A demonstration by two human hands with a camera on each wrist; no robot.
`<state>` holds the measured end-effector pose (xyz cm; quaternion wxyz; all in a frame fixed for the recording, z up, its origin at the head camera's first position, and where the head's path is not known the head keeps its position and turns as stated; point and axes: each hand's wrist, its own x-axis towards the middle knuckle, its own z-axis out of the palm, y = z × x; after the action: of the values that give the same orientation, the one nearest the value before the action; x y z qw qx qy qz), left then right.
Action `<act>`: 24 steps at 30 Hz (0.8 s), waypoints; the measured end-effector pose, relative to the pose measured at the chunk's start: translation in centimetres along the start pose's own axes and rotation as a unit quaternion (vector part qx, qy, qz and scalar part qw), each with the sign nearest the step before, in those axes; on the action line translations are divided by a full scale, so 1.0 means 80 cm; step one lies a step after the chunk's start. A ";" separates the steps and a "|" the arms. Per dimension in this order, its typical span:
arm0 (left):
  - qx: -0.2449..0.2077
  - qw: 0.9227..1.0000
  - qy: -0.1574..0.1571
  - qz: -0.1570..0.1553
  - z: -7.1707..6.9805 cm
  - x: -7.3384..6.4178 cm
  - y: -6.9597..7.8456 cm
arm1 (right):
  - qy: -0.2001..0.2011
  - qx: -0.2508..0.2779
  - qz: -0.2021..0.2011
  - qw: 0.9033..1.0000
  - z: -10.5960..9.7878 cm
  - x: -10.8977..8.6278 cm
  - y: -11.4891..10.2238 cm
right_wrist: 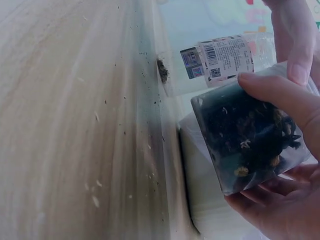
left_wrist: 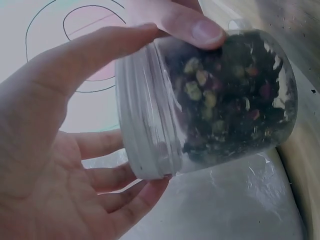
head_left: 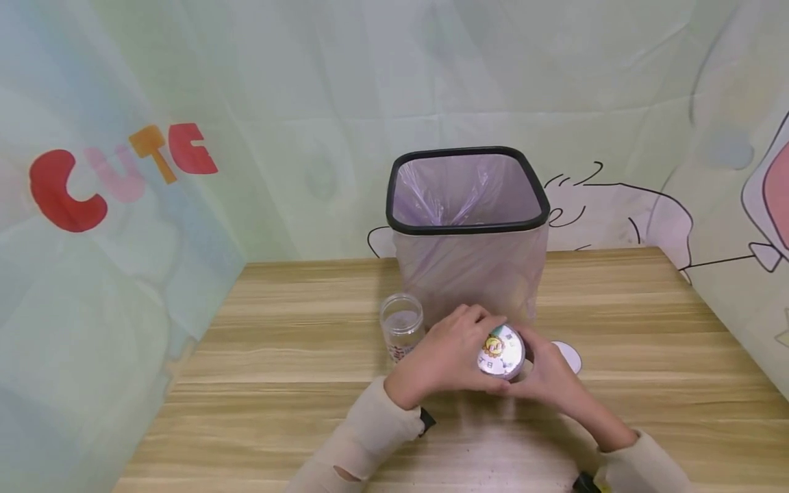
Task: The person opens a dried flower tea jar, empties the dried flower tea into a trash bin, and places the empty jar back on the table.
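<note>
A clear jar (left_wrist: 230, 100) of dark dried leaves with yellow and reddish bits, like flower tea, is held above the table by both hands. Its lid (head_left: 502, 351) carries a printed flower picture and faces my head camera. My left hand (head_left: 453, 352) curls its thumb and fingers round the lid end. Round the jar's body, my right hand (head_left: 548, 373) grips with thumb on one side and fingers on the other. A second clear jar (head_left: 402, 322) with a printed label stands on the table just left of my left hand; a little dark residue shows at its bottom.
Behind the hands stands a bin (head_left: 468, 229) with a black rim and a translucent pinkish liner. A white round disc (head_left: 568, 357) lies right of my right hand, partly hidden. Small crumbs (right_wrist: 120, 105) are scattered on the wooden table (head_left: 296, 342). Printed cloth hangs at the back and sides.
</note>
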<state>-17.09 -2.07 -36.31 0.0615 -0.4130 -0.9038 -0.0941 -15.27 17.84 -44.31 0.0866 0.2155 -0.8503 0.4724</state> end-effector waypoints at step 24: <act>0.008 0.997 0.063 -0.039 0.008 -0.003 -0.003 | 0.014 -0.014 0.044 0.999 0.005 -0.007 0.005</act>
<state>-17.17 -2.27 -37.01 0.1182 -0.3704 -0.9141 -0.1154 -14.94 17.83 -45.02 0.0811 0.1699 -0.8639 0.4671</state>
